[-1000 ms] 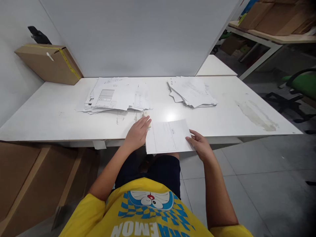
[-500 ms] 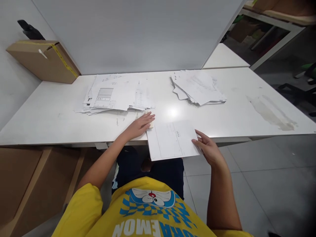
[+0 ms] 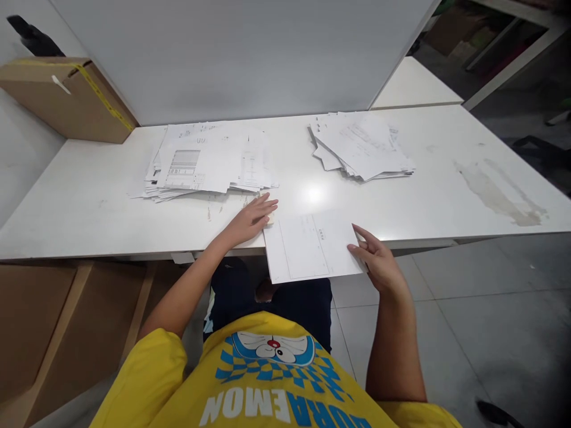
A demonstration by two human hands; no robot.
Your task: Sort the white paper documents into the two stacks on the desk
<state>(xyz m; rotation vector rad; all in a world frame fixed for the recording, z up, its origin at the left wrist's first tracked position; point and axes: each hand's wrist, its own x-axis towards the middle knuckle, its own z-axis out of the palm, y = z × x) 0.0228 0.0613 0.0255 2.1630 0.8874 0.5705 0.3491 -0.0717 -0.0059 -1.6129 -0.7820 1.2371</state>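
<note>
A white printed sheet of paper [image 3: 307, 249] lies partly on the table's front edge and sticks out over my lap. My right hand [image 3: 379, 257] pinches its right edge between thumb and fingers. At the sheet's upper left corner rests my left hand [image 3: 250, 220], fingers stretched out and laid flat. Under those fingertips shows a small pale yellow piece [image 3: 270, 219], mostly covered, whose kind I cannot make out. Just behind my left hand is a messy stack of printed papers [image 3: 209, 157]. A smaller paper pile [image 3: 363, 145] sits at the back right.
The white table [image 3: 89, 208] backs onto a grey-white panel [image 3: 245, 59]. A cardboard box [image 3: 75, 101] with yellow tape leans at the back left. Large cardboard pieces [image 3: 89, 321] stand below the table on the left. A worn stain [image 3: 499, 193] marks the table's right side.
The view has shifted a little right and down. My left hand has flattened at the sheet's corner. My right hand keeps its pinch on the sheet, which reaches a bit further over my lap.
</note>
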